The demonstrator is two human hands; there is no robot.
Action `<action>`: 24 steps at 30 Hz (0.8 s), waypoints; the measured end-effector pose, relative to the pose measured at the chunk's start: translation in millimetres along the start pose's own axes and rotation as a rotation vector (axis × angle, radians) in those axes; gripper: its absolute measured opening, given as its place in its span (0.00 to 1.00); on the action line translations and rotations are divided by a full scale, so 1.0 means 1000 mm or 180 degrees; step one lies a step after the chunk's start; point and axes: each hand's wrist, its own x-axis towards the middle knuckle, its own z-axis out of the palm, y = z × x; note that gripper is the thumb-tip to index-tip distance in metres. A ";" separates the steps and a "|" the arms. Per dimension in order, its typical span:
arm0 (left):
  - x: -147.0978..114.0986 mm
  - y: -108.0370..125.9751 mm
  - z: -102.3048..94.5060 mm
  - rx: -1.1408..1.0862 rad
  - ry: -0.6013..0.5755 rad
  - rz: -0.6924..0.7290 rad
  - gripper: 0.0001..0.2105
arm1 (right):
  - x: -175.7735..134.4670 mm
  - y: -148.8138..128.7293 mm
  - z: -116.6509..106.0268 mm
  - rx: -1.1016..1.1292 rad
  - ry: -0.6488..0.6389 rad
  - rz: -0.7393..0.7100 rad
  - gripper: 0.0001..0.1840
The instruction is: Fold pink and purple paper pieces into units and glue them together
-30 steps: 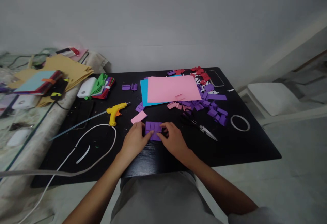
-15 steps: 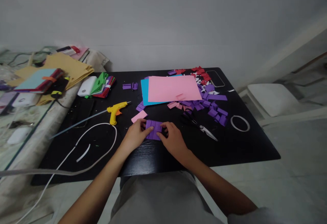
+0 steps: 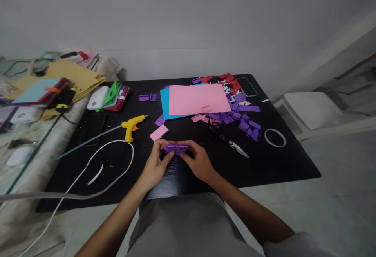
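Between both hands is a folded purple paper piece, tipped up so that its long edge faces me. My left hand grips its left end, thumb on the near face and fingers behind. On the right end, my right hand pinches it the same way. Just beyond the left hand lies a small pink paper piece. Black-handled scissors rest with open blades to the right of my right hand. A yellow glue gun with a long glue stick lies to the left.
Pink sheets overlap a blue sheet at the table's back. Purple paper pieces and red scraps are scattered right of them. A white cable loops across the left side. A ring of tape lies at right.
The purple paper piece was lying flat on the table; both hands have now tilted it upright and hold it by its ends. The camera view has shifted slightly.
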 end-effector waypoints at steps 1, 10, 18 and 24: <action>-0.004 -0.001 0.004 -0.0038 0.0033 0.0074 0.11 | -0.001 0.000 0.002 -0.0105 0.0065 -0.0128 0.15; -0.012 -0.025 0.028 -0.0225 0.0324 0.0256 0.30 | -0.004 0.013 0.004 -0.0914 -0.0002 -0.0452 0.19; -0.006 -0.028 0.022 0.0160 0.0242 0.0278 0.24 | 0.003 0.007 -0.004 -0.1044 -0.0189 -0.0474 0.15; -0.006 -0.024 0.019 0.0434 0.0215 0.0265 0.16 | 0.006 0.007 -0.007 -0.1088 -0.0264 -0.0452 0.12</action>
